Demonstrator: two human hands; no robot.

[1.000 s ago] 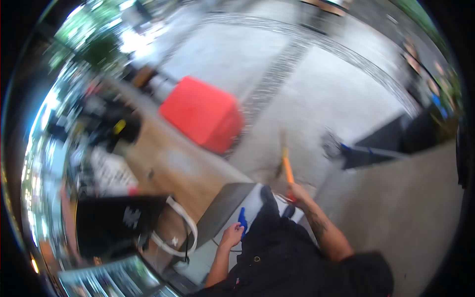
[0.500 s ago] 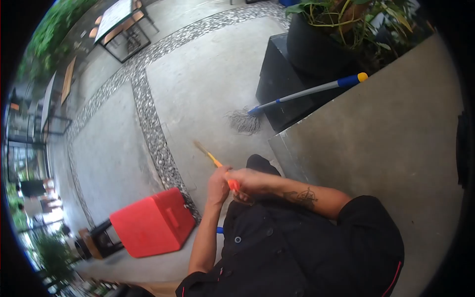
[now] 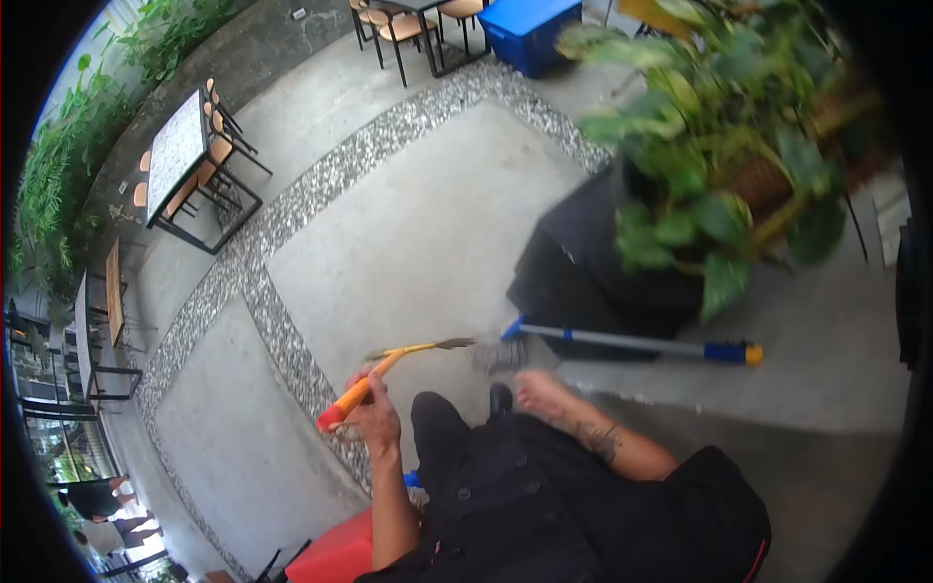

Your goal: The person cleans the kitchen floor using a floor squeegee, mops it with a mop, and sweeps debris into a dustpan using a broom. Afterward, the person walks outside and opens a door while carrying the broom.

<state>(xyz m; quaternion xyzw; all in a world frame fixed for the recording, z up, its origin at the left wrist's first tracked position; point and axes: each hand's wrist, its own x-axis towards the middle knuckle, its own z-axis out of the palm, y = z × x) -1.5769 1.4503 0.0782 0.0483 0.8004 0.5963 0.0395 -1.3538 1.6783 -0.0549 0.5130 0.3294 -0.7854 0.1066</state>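
My left hand is closed around the orange handle of a broom, whose thin yellow part and brown bristles point to the right over the concrete floor. My right hand is off the broom, in front of my body, with its fingers curled; what it holds, if anything, is too small to tell. Just beyond it, the grey strands of a mop rest on the floor. The mop's blue and yellow handle end lies to the right, by a black planter.
A leafy plant overhangs the right side. A red box is at the bottom, left of my body. Tables, including a white-topped one, chairs and a blue bin stand farther off. Two people are at the lower left.
My hands have come apart: the left keeps the broom, now swung to point right, and the right has let go. The view has turned toward the plant, and the red box has slid down the frame.
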